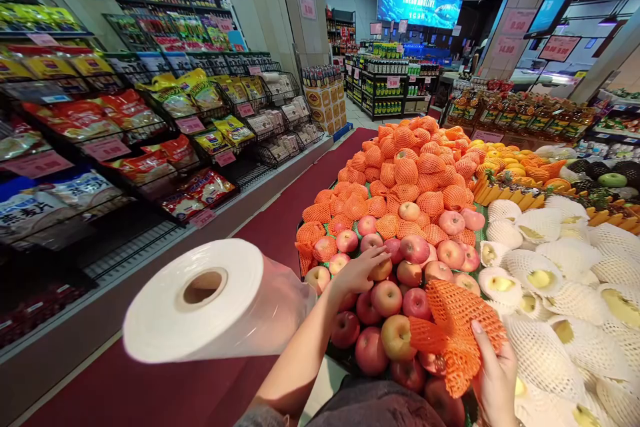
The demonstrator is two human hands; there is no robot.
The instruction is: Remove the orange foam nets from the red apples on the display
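Observation:
My left hand (363, 270) reaches over the pile of bare apples, its fingers curved over a red-yellow apple (383, 269). Part of the grip is hidden behind the hand. Orange foam net sleeves (463, 327) are pinched in my right hand (493, 367), with the thumb on top. They hang limp over the front apples, and I cannot tell how many there are. Loose red apples (387, 298) lie around both hands. Behind them rises a heap of apples in orange nets (393, 173).
A big roll of clear plastic bags (240, 300) stands left of my left arm. Fruit in white foam nets (550, 293) lies to the right, beyond a yellow picket-like divider (505, 193). Shelves of packaged goods (165, 153) line the left side, across a dark red strip (280, 220).

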